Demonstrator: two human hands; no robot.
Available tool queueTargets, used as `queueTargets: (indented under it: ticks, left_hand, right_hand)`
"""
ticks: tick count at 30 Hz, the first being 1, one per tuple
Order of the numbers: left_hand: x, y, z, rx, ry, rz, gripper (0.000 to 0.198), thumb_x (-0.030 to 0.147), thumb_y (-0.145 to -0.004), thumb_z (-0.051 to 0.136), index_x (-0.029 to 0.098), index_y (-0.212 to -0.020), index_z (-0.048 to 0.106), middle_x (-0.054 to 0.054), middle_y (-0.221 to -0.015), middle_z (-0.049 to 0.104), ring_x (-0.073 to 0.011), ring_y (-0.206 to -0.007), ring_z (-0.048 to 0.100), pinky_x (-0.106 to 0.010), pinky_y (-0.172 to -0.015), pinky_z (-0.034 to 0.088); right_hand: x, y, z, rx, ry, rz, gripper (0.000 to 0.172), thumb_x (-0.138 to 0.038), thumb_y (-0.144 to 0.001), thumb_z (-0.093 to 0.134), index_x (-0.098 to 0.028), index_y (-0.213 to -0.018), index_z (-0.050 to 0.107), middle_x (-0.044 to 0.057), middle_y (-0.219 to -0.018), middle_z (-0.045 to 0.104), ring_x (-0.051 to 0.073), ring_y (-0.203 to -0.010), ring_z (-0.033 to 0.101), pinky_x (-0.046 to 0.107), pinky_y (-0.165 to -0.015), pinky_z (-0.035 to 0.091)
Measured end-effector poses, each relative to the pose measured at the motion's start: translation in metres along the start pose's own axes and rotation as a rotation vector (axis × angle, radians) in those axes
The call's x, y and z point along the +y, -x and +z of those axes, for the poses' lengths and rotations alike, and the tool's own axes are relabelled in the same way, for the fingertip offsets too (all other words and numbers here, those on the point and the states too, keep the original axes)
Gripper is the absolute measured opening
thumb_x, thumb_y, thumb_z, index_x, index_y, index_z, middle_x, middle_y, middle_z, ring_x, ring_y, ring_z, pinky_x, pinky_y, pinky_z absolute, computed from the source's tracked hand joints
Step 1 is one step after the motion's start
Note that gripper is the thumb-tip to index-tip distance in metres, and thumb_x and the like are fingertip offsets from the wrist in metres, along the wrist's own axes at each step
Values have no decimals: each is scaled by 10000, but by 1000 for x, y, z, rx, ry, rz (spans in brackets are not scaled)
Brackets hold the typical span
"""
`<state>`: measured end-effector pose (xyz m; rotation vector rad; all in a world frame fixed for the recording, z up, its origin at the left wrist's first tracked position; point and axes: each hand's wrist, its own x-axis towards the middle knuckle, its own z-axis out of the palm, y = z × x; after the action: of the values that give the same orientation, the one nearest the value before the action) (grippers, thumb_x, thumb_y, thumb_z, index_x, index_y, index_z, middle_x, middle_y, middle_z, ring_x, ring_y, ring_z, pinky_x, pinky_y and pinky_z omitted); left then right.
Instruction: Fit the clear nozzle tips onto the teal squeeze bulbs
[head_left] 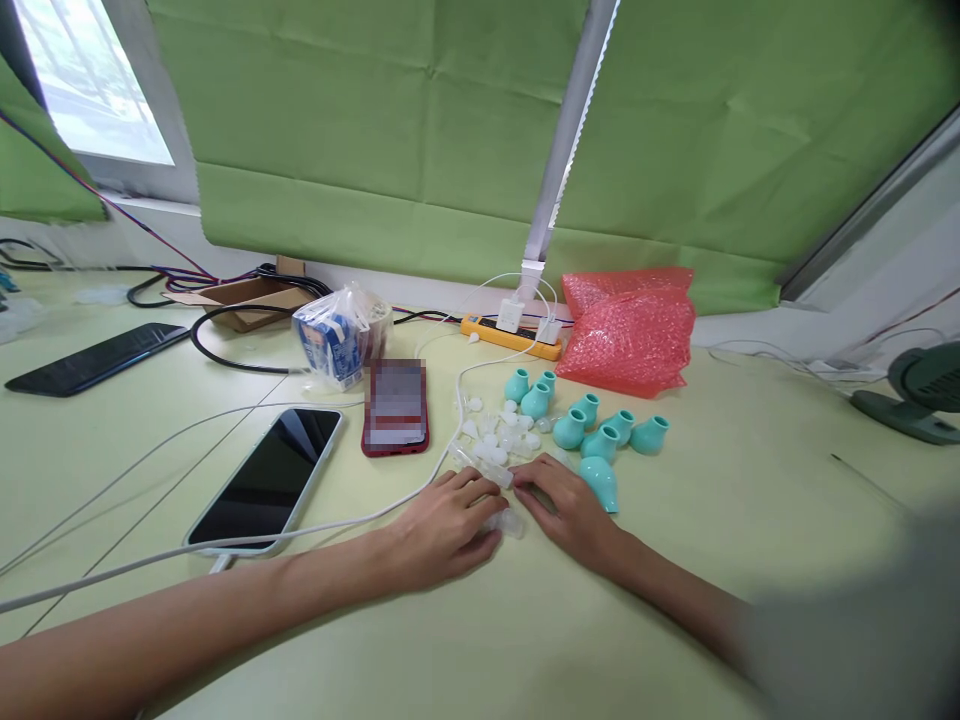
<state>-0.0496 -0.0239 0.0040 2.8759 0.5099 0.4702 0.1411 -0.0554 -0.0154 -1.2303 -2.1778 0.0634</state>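
Beside teal vessels (598, 482), right hand (568, 507) touches clear plastic (496, 473).

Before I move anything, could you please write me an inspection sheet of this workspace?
Surface: pale table, a seam crossing its left side.
Work pieces: nine teal bulbs, one lying on its side by the right hand; white pieces scattered loosely; a clear tube between the hands.
Clutter: pale phone, red phone, tablet, plastic bag, open box, red bubble wrap.
Grip: right fingertips at the tube's end; left hand beside it, its hold unclear.
Cables: white cable crosses the pale phone's near end; black cable loops by the box; chargers sit in the power strip.
Surroundings: green blinds, window, fan.
Other people: nothing seen.
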Motion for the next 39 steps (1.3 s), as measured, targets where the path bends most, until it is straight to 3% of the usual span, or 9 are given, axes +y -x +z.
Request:
queueTargets:
  ticks: [5,11,18,31,39]
  left_hand:
    - [-2,-1,3,27,-53,-105,261,220,-827,378,143,-1057,476,-85,-989,516,-225,-926,405,-381,-803,395]
    - [-2,-2,2,20,-78,-91,288,258,-841,365,151,-1090,461,-102,-909,468,-221,-863,394,-384,-753,404]
    - [-1,-1,1,-35,-63,-30,217,231,-844,357,135,-983,494,-92,-873,475,-196,-800,406,-338,-701,411]
    - [-6,1,8,35,-28,-40,272,264,-840,390,158,-1075,479,-81,-837,492,-195,-801,422,-316,-677,417]
    - [-4,1,6,38,-52,-38,207,247,-838,383,140,-958,514,-80,-815,496,-188,-777,423,-307,-665,414]
  right_hand:
    - [0,1,-1,95,-79,-27,103,-105,-772,475,-183,-797,537,45,-748,577,166,-732,531,306,-641,454]
    - [-12,1,-5,290,-273,-46,127,-74,-701,574,-184,-761,594,47,-769,615,147,-712,577,286,-623,485]
    - [-18,0,-5,198,-408,28,117,-102,-706,573,-193,-757,626,43,-759,651,157,-709,606,302,-631,507]
    - [-19,1,-8,161,-379,37,134,-111,-689,571,-184,-794,611,29,-691,623,137,-625,571,278,-573,484]
    - [-17,1,-7,63,-357,42,153,-163,-713,568,-182,-854,625,51,-777,583,140,-703,554,274,-606,477]
